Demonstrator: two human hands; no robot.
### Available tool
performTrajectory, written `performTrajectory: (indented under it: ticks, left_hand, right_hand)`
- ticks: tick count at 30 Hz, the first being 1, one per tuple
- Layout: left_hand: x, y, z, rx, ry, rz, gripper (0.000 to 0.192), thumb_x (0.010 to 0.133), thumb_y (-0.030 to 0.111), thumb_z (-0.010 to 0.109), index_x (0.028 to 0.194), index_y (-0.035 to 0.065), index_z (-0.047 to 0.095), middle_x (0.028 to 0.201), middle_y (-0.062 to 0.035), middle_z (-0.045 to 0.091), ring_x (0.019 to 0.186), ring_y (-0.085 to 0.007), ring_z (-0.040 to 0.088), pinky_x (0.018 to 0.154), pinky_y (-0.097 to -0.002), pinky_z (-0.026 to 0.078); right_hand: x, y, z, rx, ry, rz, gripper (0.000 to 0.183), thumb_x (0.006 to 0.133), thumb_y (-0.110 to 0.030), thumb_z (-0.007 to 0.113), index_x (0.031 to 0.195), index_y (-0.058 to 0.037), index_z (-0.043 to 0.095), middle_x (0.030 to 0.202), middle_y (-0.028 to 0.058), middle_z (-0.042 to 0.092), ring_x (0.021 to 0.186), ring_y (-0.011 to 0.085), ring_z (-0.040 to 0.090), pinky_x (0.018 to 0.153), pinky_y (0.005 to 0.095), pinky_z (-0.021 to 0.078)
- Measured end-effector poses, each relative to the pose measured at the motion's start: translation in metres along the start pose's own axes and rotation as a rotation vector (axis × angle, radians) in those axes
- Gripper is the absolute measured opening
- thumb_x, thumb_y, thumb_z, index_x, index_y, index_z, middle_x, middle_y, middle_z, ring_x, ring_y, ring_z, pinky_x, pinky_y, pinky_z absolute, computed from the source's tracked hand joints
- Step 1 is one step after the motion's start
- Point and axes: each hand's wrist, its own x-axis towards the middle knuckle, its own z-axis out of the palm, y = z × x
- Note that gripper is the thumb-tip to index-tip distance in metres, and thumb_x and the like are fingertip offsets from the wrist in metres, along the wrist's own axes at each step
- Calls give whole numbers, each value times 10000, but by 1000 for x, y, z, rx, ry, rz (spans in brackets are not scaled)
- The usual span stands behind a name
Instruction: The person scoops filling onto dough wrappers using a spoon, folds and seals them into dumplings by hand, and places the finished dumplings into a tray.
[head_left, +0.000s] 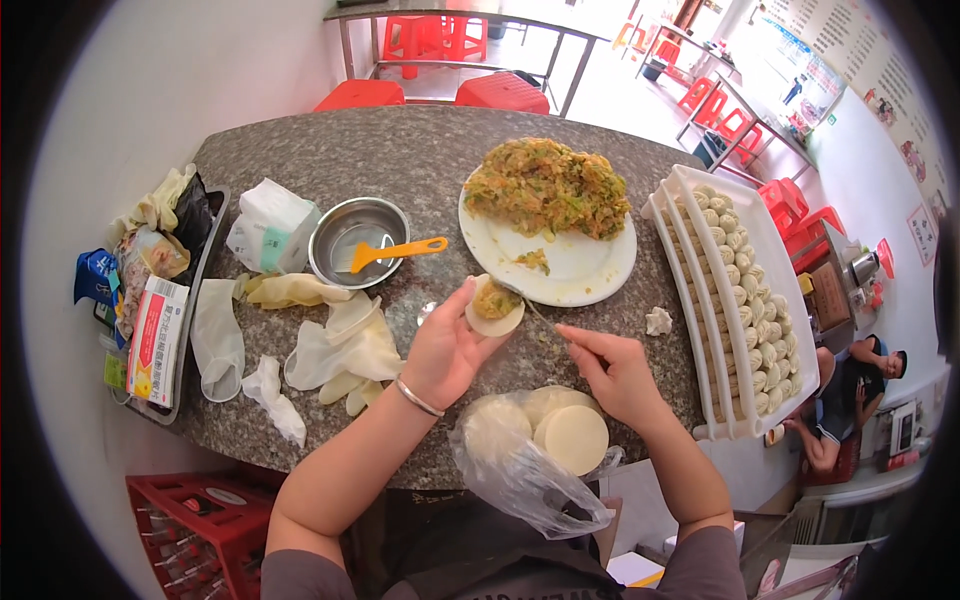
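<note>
My left hand (454, 352) holds a round dough wrapper (493, 324) with a lump of chopped vegetable filling (496, 300) on it. My right hand (615, 367) grips the handle of a thin metal utensil (541, 315), its tip at the edge of the filling. Just beyond, a white plate (484, 251) bears a big mound of filling (551, 187). Between my forearms, stacked round wrappers (574, 439) lie in a clear plastic bag (510, 480). To the right, stacked white trays (806, 337) carry rows of pleated dumplings (750, 300).
Left of the plate, a metal bowl (319, 262) holds an orange-handled brush (397, 251). Plastic gloves (349, 341), a tissue packet (274, 225) and a loaded dark tray (214, 240) lie left. A crumpled scrap (658, 321) is near the trays. A person (847, 397) sits far right.
</note>
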Motion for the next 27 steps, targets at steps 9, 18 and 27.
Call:
performTrajectory:
  ticks: [9, 18, 27]
  left_hand:
    - [-13, -6, 21, 408, -209, 293, 537, 884, -3, 616, 1380, 2, 409, 1233, -78, 580, 1077, -140, 598, 867, -248, 513]
    - [-14, -3, 16, 588, -75, 444, 441, 902, 60, 639, 1320, 9, 509, 1146, -61, 638, 1006, -106, 618, 786, -231, 534]
    - [-11, -13, 8, 854, -93, 804, 254, 871, -24, 647, 1125, -28, 652, 1153, -133, 640, 1010, -146, 623, 832, -244, 509]
  right_hand:
    - [44, 15, -8, -395, 290, -282, 214, 820, -55, 683, 1032, -24, 684, 903, 117, 628, 816, 266, 622, 752, 345, 497]
    - [53, -9, 19, 593, 42, -10, 161, 853, -75, 680, 986, 12, 701, 964, 76, 706, 902, 113, 631, 802, 256, 487]
    - [58, -15, 26, 501, 110, -18, 145, 858, -93, 686, 954, 15, 693, 901, 64, 700, 859, 110, 626, 783, 254, 486]
